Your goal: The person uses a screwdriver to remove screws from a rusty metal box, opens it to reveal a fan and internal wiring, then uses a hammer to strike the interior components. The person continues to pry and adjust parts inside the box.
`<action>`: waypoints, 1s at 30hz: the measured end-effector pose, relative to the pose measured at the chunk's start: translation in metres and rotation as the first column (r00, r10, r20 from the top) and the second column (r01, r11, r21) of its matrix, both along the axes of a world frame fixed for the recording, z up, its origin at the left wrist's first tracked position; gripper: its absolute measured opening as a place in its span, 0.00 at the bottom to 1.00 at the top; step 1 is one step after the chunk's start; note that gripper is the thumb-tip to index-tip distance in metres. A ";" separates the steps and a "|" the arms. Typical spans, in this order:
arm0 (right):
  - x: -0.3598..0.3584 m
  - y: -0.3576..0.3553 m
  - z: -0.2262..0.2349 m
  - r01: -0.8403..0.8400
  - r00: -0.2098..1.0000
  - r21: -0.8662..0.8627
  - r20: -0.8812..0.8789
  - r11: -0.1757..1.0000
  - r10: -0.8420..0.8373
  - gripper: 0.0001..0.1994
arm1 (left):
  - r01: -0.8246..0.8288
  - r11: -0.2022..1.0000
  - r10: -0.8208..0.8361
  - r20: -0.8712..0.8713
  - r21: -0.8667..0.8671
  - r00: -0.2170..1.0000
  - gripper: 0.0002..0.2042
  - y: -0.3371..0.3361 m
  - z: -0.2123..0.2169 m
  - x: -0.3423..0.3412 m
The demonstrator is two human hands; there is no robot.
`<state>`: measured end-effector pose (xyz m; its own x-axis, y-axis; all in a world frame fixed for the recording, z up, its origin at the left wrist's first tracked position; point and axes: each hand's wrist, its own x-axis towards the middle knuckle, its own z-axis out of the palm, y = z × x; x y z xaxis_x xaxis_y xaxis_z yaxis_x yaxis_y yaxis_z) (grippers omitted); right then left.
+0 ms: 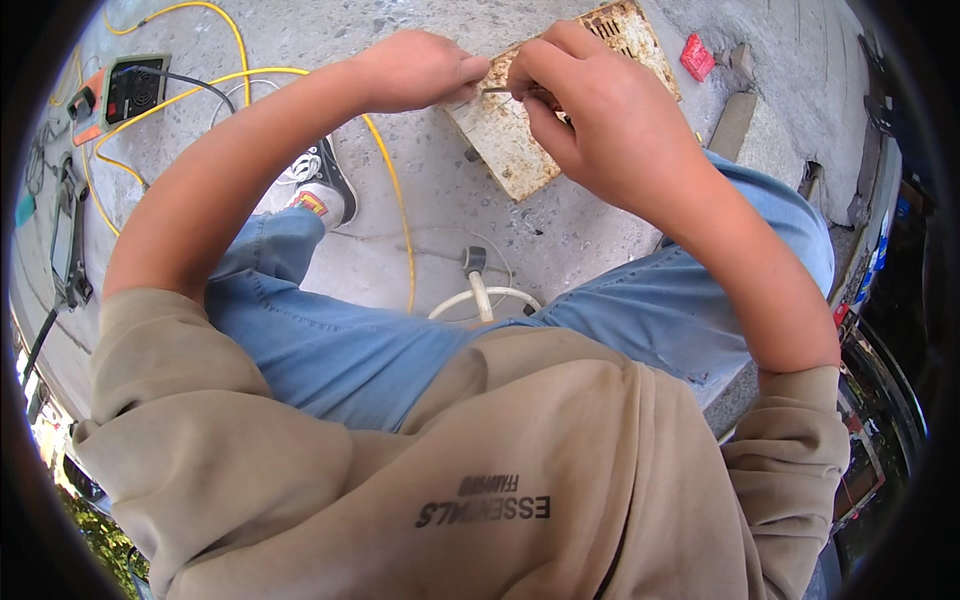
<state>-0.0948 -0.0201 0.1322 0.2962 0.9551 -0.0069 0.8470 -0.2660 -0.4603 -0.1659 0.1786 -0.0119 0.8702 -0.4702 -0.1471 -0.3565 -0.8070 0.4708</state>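
Observation:
A cream metal box or panel [515,165], heavily rusted and with slots at its far end, lies tilted on the concrete beneath my hands. My right hand [615,115] is above it, fingers curled round a thin, dark metal rod-like tool [495,90] that points left. Most of that tool is hidden in the grip, so its exact kind does not show. Close to the tool's tip, at the panel's left edge, my left hand [425,70] is closed with thumb and fingers together. Whatever it pinches is too small or too covered to make out.
An orange and black machine [125,95] stands at the far left, with a yellow cable [395,190] looping across the concrete. A red crumpled packet [697,57] and a flat strip [733,125] lie right of the panel. Between my legs is a dark-headed pale shaft [480,290].

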 end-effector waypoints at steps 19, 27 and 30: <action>0.005 -0.008 0.001 0.053 0.999 -0.005 -0.004 0.999 -0.053 0.06 | -0.219 0.884 0.159 -0.176 -0.412 0.971 0.07 0.012 -0.013 -0.004; 0.004 -0.001 0.010 0.047 0.997 -0.196 -0.052 0.979 -0.058 0.08 | -0.409 0.781 0.191 -0.443 -0.472 0.876 0.07 0.000 -0.014 -0.004; 0.006 -0.002 0.011 0.042 0.993 -0.183 -0.100 0.982 -0.062 0.10 | -0.733 0.454 0.044 -0.809 -0.506 0.586 0.09 0.008 -0.005 -0.001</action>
<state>-0.0891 -0.0220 0.1435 0.3339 0.9186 -0.2114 0.7793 -0.3951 -0.4863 -0.1674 0.1862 -0.0169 0.8038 -0.3059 -0.5102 0.5455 0.0370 0.8373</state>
